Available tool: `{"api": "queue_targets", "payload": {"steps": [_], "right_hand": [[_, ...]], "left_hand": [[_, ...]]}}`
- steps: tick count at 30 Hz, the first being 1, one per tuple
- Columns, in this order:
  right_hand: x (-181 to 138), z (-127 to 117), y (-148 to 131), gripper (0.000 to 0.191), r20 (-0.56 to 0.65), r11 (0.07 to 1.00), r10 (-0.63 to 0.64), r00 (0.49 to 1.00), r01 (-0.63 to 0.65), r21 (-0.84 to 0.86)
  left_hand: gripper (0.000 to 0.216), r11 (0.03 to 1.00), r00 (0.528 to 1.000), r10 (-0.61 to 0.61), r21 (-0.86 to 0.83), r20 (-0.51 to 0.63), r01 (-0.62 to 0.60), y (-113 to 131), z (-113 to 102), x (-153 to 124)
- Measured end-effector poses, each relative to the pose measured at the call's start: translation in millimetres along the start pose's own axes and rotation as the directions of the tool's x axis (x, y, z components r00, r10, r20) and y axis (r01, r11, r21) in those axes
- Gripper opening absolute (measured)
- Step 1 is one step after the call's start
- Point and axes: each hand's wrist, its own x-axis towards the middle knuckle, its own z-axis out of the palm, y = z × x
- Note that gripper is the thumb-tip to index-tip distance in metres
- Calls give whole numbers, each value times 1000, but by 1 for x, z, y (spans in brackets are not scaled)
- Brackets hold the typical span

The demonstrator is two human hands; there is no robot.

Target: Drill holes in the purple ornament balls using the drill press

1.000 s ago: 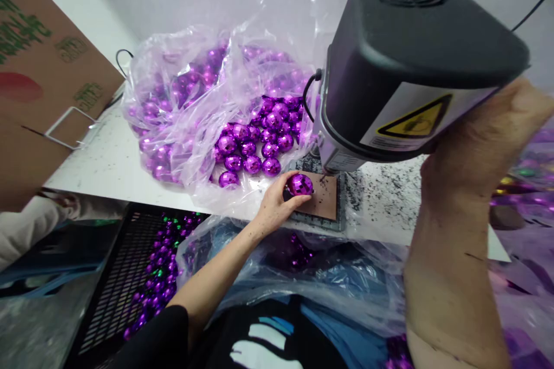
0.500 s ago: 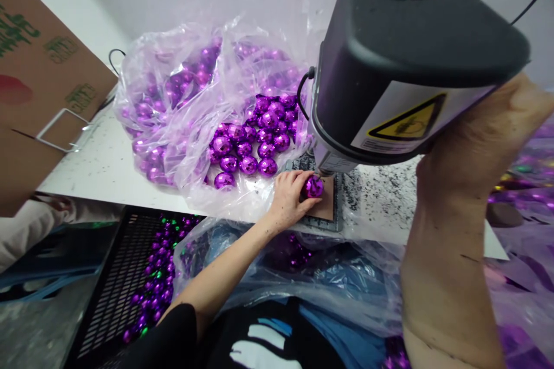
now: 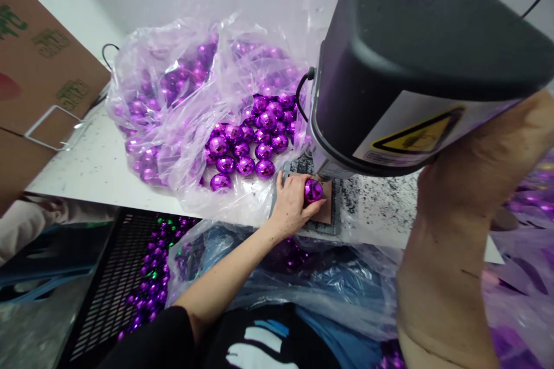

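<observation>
My left hand (image 3: 291, 203) is closed around a shiny purple mirrored ball (image 3: 313, 190), thumb on its near side. The ball sits on a brown pad (image 3: 325, 210) over a grey metal base plate (image 3: 336, 222). Directly above it is the lower end of a black bench drill (image 3: 402, 69), whose tip is mostly hidden. My right hand (image 3: 471, 153) is raised at the far side of the drill housing; its fingers are hidden behind the machine.
A clear plastic bag (image 3: 168, 109) of purple balls (image 3: 246, 166) lies open on the white table (image 3: 104, 167). Dark shavings (image 3: 372, 202) litter the right side. A cardboard box (image 3: 38, 86) stands left. Below is a black crate (image 3: 101, 294) with purple and green balls; plastic sheeting (image 3: 346, 288) covers my lap.
The view has shifted slightly. My left fingers have changed their grip a little, and the purple ball's top looks turned. My right arm remains raised by the drill.
</observation>
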Motion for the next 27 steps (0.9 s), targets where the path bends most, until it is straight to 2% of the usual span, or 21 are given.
{"api": "queue_targets", "payload": {"steps": [2, 5, 7, 9, 13, 21, 27], "right_hand": [[-10, -6, -2, 52, -28, 998, -59, 998, 58, -34], [-35, -20, -2, 37, -70, 975, -142, 987, 127, -181], [-54, -29, 1, 26, -49, 951, -163, 985, 144, -275], [-70, -35, 6, 21, -37, 938, -195, 980, 175, -301], [-86, -35, 21, 24, -12, 931, -279, 960, 267, -248], [-96, -15, 43, 30, -232, 930, -357, 905, 321, -179], [-103, -12, 49, 26, -253, 935, -351, 902, 320, -156]], "left_hand": [[40, 1000, 1000, 5, 12, -9, -5, 0, 0, 0], [40, 1000, 999, 23, 16, -24, -23, 1, -2, 1], [40, 999, 999, 31, 19, -31, -31, 2, -3, 2], [40, 999, 999, 25, 23, -28, -24, 3, -4, 1], [41, 1000, 1000, -4, 22, 3, 4, 3, -5, 1], [43, 1000, 1000, -2, -3, 24, 2, 2, -5, 1], [40, 1000, 1000, 0, 2, 26, 0, 1, -4, 0]]}}
